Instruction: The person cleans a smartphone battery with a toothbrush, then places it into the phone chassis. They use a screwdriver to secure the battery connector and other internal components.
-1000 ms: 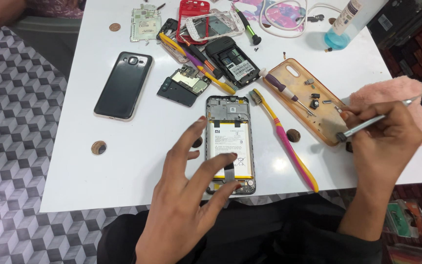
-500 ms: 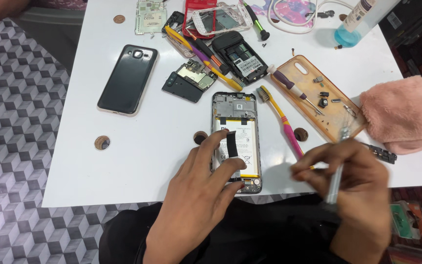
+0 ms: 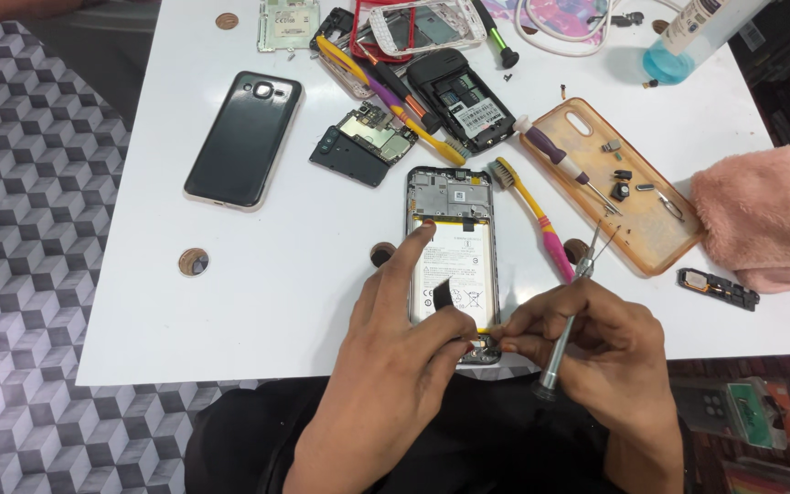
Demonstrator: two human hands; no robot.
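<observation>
Head view: your left hand [image 3: 395,366] lies on the opened phone [image 3: 453,261] at table centre, forefinger stretched toward 12 o'clock, thumb pinching its lower end. Your right hand [image 3: 596,352], at 3 o'clock of it, grips tweezers [image 3: 571,316], fingertips touching the phone's bottom edge.

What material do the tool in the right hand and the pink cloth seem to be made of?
The tool held in the right hand looks like bare metal: grey, shiny, with a thin pointed tip. The pink cloth looks like soft plush fabric, perhaps microfibre: its surface is fuzzy and matte.
</observation>
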